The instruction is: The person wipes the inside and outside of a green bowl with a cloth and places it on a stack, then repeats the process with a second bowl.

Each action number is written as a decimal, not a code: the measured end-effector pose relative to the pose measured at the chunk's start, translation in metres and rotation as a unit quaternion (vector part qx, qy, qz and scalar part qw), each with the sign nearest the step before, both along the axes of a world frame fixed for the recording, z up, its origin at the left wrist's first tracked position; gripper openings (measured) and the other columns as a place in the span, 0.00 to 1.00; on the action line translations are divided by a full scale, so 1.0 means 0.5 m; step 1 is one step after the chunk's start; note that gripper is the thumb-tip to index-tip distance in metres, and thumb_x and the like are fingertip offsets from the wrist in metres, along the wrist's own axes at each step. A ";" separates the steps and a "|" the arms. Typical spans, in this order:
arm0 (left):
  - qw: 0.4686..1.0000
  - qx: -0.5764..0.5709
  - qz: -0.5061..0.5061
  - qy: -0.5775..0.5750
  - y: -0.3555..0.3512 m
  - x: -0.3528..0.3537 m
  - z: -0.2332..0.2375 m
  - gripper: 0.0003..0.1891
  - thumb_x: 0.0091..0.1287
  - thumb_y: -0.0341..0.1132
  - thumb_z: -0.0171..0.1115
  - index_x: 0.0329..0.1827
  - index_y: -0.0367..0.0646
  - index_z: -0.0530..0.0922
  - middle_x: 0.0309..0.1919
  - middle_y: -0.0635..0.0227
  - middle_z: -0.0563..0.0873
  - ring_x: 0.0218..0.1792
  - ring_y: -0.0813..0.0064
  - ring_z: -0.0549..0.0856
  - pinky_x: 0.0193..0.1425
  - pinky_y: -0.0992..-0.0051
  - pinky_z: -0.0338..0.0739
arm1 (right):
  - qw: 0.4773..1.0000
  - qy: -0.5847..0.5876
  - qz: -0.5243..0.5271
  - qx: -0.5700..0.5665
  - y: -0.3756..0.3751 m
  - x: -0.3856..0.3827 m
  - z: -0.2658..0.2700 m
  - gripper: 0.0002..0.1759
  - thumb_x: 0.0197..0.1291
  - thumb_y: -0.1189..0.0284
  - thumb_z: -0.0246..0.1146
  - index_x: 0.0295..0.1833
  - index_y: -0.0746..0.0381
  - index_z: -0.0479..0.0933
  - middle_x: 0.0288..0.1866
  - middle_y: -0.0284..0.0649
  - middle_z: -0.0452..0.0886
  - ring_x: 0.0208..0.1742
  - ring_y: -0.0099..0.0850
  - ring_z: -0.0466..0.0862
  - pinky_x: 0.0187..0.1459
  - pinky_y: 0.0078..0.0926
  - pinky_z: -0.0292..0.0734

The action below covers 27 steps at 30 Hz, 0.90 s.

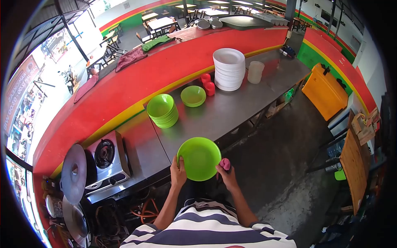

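A green bowl (199, 159) is held in front of my body, close to the counter's front edge, its inside facing up toward me. My left hand (178, 171) grips the bowl's left rim, thumb over the edge. At the right rim, my right hand (227, 173) is closed with a pink cloth (225, 164) bunched in it, touching the bowl's edge. Beyond the bowl, a stack of green bowls (162, 110) stands on the steel counter (198, 124), with a shorter green bowl stack (193, 96) to its right.
Plates piled in a tall white stack (229, 69), red containers (209, 86) and a translucent cup (255, 72) stand farther back. Left is a gas stove (106, 159) beside a large round lid (73, 173). A red wall (186, 53) borders the counter; an orange box (324, 93) is at right.
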<state>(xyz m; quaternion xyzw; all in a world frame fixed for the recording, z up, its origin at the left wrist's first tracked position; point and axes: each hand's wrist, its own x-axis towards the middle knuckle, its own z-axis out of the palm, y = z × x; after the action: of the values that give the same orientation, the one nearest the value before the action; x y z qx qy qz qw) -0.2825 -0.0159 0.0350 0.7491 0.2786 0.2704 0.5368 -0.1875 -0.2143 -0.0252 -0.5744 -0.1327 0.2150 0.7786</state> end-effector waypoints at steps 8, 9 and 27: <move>0.990 0.094 -0.097 0.032 0.081 0.166 -0.045 0.13 0.81 0.37 0.53 0.51 0.34 0.77 0.29 0.47 0.82 0.29 0.54 0.86 0.34 0.61 0.74 | 0.995 0.024 -0.082 -0.060 0.023 0.084 -0.044 0.20 0.64 0.72 0.73 0.57 0.68 0.78 0.44 0.32 0.81 0.47 0.20 0.79 0.51 0.22 0.76; 0.989 0.104 -0.098 0.026 0.092 0.186 -0.041 0.13 0.81 0.37 0.53 0.52 0.34 0.77 0.29 0.46 0.83 0.30 0.52 0.86 0.35 0.61 0.75 | 0.994 0.022 -0.088 -0.057 0.035 0.102 -0.033 0.17 0.65 0.73 0.72 0.55 0.66 0.77 0.43 0.30 0.79 0.45 0.19 0.78 0.48 0.22 0.75; 0.985 0.025 0.156 0.066 0.492 0.306 -0.025 0.20 0.83 0.34 0.46 0.73 0.35 0.67 0.65 0.43 0.77 0.66 0.46 0.79 0.63 0.58 0.75 | 0.967 -0.062 0.233 -0.087 0.587 0.480 0.090 0.19 0.66 0.72 0.72 0.57 0.66 0.75 0.47 0.32 0.76 0.44 0.19 0.76 0.49 0.21 0.75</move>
<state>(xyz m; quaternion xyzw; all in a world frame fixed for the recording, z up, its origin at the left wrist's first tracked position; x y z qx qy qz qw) -0.1297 0.2299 0.0225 0.7260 0.4200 0.3075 0.4493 0.0524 0.0792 0.0196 -0.6054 -0.2920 0.3650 0.6442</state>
